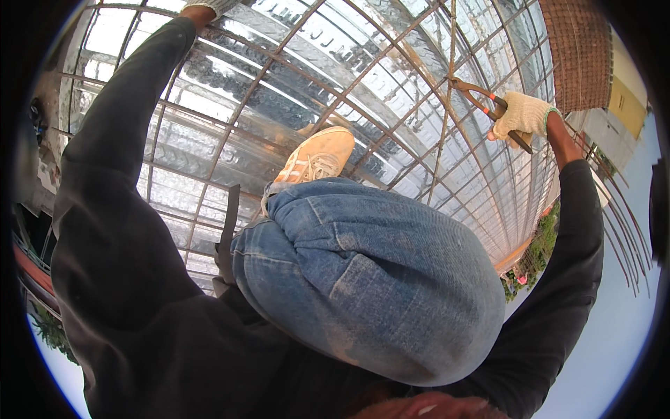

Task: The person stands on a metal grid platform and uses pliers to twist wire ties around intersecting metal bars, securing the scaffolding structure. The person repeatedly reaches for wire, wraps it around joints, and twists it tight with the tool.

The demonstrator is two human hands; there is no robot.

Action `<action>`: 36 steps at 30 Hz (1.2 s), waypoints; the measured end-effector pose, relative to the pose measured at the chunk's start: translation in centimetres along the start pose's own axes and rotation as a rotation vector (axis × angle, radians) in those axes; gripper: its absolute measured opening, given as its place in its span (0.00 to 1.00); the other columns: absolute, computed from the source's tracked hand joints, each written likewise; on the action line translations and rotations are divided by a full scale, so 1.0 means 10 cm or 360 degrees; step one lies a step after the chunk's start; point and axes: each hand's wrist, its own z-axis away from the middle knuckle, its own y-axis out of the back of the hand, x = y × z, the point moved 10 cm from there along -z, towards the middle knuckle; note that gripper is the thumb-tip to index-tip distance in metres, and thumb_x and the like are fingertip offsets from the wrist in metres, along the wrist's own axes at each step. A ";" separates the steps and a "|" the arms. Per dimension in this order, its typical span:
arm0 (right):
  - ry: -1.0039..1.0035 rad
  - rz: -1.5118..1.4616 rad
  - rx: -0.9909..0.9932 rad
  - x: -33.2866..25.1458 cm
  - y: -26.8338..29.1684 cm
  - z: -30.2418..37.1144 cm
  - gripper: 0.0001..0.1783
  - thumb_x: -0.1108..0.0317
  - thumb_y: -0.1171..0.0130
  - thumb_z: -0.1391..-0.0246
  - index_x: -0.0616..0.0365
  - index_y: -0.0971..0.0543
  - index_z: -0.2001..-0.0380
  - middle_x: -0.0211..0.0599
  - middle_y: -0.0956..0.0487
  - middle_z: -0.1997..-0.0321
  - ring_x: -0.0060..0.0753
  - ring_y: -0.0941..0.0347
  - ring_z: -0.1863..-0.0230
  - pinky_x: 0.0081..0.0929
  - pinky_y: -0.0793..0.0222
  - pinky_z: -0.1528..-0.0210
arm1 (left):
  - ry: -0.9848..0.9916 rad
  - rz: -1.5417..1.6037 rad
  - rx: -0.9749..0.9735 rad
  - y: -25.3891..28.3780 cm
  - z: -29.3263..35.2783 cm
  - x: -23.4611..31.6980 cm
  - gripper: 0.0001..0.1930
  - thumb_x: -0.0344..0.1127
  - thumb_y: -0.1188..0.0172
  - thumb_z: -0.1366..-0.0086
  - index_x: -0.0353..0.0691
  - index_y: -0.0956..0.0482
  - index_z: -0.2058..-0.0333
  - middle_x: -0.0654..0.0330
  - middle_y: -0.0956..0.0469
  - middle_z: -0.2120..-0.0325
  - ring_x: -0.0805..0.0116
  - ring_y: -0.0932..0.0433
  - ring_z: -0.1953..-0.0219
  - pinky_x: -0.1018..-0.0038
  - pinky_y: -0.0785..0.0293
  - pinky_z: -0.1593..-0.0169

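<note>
My right hand (522,115), in a cream knitted glove, is closed round the dark handles of rebar-tying pincers (477,91) with orange bands. Their jaws meet a crossing of the rusty rebar grid (276,54); whether they grip a tie wire is too small to tell. At the top edge, my left hand (211,5) wears a similar glove and lies by a bar of the grid. Its fingers are cut off by the frame, so their hold is hidden. Shiny corrugated metal sheeting (269,98) lies beneath the bars.
My tan shoe (317,155) rests on the grid, with my bent knee in blue jeans (391,272) filling the middle. Long bar ends (624,230) stick out at the right edge. A brown brick-like wall (579,52) stands at the upper right, near green plants (541,251).
</note>
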 end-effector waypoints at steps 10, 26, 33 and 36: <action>0.0637 0.1928 0.2007 -0.49 0.09 0.68 0.22 0.73 0.32 0.37 0.56 0.23 0.41 0.45 0.15 0.50 0.49 0.12 0.49 0.49 0.15 0.49 | -0.0026 -0.0221 0.0002 0.11 0.04 -0.08 0.27 0.44 0.48 0.13 0.50 0.37 0.22 0.47 0.21 0.39 0.61 0.16 0.61 0.61 0.15 0.59; 0.0144 0.0020 0.0705 0.50 -0.34 -0.02 0.24 0.52 0.38 0.25 0.67 0.15 0.61 0.33 0.21 0.76 0.26 0.24 0.74 0.36 0.27 0.67 | -0.0041 -0.0428 -0.0041 0.17 -0.02 -0.20 0.26 0.46 0.44 0.16 0.48 0.32 0.26 0.47 0.21 0.38 0.56 0.16 0.58 0.58 0.15 0.55; 0.0203 -0.0009 0.0908 0.60 -0.50 -0.09 0.22 0.53 0.38 0.27 0.65 0.14 0.53 0.44 0.19 0.72 0.42 0.20 0.68 0.44 0.25 0.59 | -0.0055 -0.0497 -0.0067 0.11 -0.04 -0.21 0.25 0.47 0.43 0.17 0.47 0.30 0.28 0.46 0.22 0.37 0.54 0.16 0.57 0.57 0.15 0.54; 0.0246 0.0010 0.1013 0.60 -0.46 -0.06 0.23 0.52 0.34 0.31 0.65 0.14 0.51 0.61 0.14 0.64 0.65 0.15 0.58 0.55 0.23 0.51 | -0.0068 -0.0523 -0.0060 0.10 -0.03 -0.18 0.25 0.47 0.42 0.18 0.47 0.29 0.28 0.46 0.22 0.37 0.53 0.16 0.56 0.56 0.15 0.53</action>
